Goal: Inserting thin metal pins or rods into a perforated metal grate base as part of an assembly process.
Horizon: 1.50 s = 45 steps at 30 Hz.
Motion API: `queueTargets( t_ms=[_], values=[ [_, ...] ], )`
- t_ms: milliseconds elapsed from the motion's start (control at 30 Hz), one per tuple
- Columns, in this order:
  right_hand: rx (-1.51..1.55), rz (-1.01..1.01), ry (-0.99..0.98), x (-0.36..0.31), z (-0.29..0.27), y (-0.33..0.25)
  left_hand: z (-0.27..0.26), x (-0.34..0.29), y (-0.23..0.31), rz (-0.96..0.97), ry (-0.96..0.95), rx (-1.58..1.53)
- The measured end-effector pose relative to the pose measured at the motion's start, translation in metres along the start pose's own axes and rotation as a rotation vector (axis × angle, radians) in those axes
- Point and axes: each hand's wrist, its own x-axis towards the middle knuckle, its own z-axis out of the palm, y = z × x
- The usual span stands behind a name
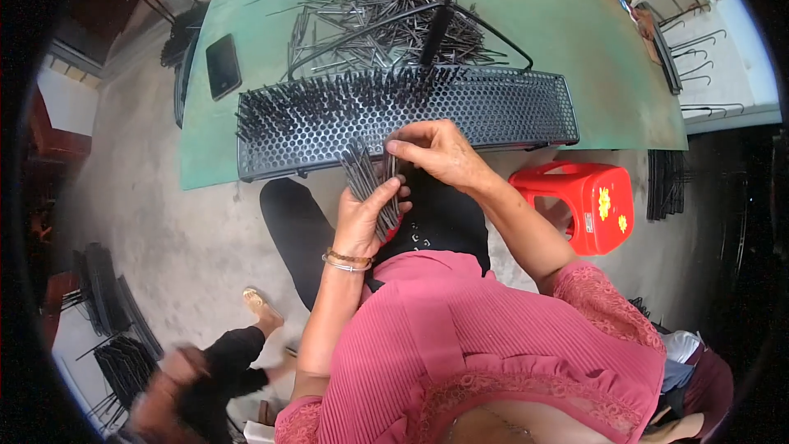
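My left hand [367, 212] is wrapped round a bundle of thin dark metal rods [359, 173], held upright at the front edge of a perforated black metal tray [509, 111]. At the top of that bundle my right hand [437, 154] pinches a rod [391, 166] between thumb and fingers; its lower part is hidden. Rows of standing rods [329, 99] fill the tray's holes along the left and back. Bare holes show along the front and right. Behind the tray lies a loose heap of similar rods [386, 16].
The tray rests on a green table [567, 25], with a black frame [436, 33] rising over it. A phone [223, 67] lies at left. A red plastic stool [604, 205] stands at right. Another person [205, 370] is at lower left. Dark racks [127, 370] stand nearby.
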Motion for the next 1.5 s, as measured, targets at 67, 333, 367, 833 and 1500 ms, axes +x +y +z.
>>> queueTargets(
  t_ms=[67, 333, 367, 833, 1500],
  values=[
    [0.102, 0.001, -0.019, -0.002, 0.003, -0.009, -0.002, -0.001, 0.002, 0.010, -0.002, -0.042],
    [0.126, -0.246, 0.097, 0.017, -0.001, -0.016, -0.011, -0.002, 0.008, 0.006, 0.039, -0.011],
    [0.122, -0.239, 0.078, 0.019, -0.003, -0.021, -0.012, -0.001, 0.008, 0.022, 0.036, 0.008],
    [0.043, -0.393, 0.356, 0.052, -0.009, -0.015, -0.013, -0.001, 0.002, -0.009, 0.100, -0.012],
    [-0.238, -0.666, 0.270, 0.054, -0.008, -0.004, -0.013, -0.004, 0.002, -0.036, 0.112, -0.009]
  ],
)
